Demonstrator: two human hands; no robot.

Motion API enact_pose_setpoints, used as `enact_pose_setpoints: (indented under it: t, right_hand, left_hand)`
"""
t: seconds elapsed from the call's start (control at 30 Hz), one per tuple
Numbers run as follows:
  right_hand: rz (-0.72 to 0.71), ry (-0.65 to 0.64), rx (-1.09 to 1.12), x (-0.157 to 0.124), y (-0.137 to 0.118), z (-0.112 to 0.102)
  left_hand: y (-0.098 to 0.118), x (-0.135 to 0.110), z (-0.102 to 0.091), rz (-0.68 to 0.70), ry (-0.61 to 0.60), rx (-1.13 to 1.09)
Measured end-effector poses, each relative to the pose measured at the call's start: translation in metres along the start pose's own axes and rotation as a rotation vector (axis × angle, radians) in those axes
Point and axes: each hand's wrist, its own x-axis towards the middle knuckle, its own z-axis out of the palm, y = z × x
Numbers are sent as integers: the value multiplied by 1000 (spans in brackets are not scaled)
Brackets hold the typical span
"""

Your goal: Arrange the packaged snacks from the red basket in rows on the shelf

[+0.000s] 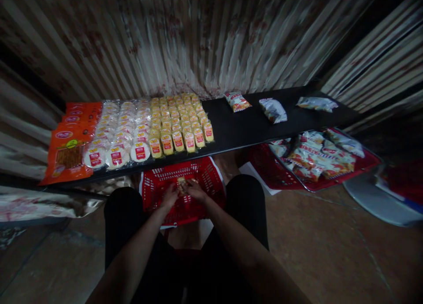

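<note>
Over the red basket between my knees, both hands meet at a small wrapped yellow snack cake. My right hand grips it from the right, fingers closed. At its left side, the fingers of my left hand are curled against it; they are small and dim. Rows of similar wrapped yellow snack cakes stand on the black shelf just beyond. Left of them are rows of round white crackers in clear wrappers, then orange snack packets at the shelf's left end.
Three white-and-red snack bags lie spaced apart on the shelf's right part. Below, a second red basket is full of similar bags. A grey round stool seat stands at the right. Pleated patterned curtain hangs behind the shelf.
</note>
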Motion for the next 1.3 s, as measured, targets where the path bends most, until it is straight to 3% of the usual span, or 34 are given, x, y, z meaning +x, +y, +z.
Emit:
enact_pose_setpoints:
  t: [0.2,0.53,0.8,1.0,1.3]
  right_hand:
    - [-10,5,177,-37,-14,14]
    - [-23,-24,439,-97,-39,13]
    - [-127,-109,539,-110,-37,19]
    - [-131,-139,531,-112,-34,18]
    - [-82,-104,626,-108,-33,18]
  left_hand:
    - [6,-23,-3,33,-26,-239]
    - [0,-62,-10,125,-41,-294]
    - [-9,-80,-4,197,48,-259]
    - [-7,-92,-1,175,-16,-288]
    - [-6,-84,-6,109,-50,-466]
